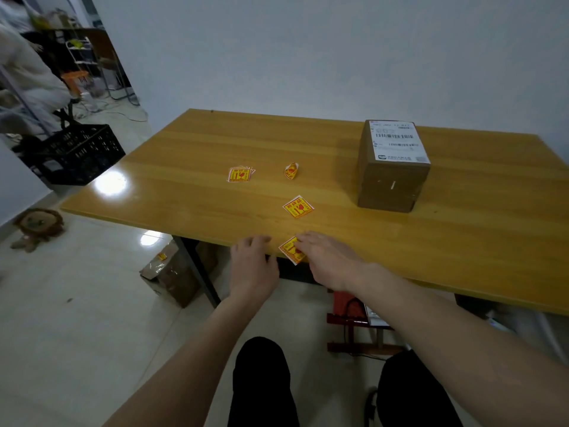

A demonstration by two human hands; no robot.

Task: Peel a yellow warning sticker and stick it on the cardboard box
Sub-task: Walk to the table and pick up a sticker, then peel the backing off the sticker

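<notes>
A yellow warning sticker (291, 250) lies at the table's front edge, one corner hanging over it. My right hand (329, 260) rests on its right side, fingers pressing it down. My left hand (253, 266) is at the edge just left of it, fingers curled on the tabletop and holding nothing. Another flat sticker (298, 206) lies further in, a curled one (292, 171) behind it, and a small stack of stickers (240, 174) to the left. The cardboard box (392, 167), with a white shipping label on top, stands at the right.
The wooden table (462, 241) runs to the white wall. A black crate (78, 154) sits on the floor at the left, cardboard boxes (172, 272) under the table, a red stool (354, 322) by my knees, and a person at the far left.
</notes>
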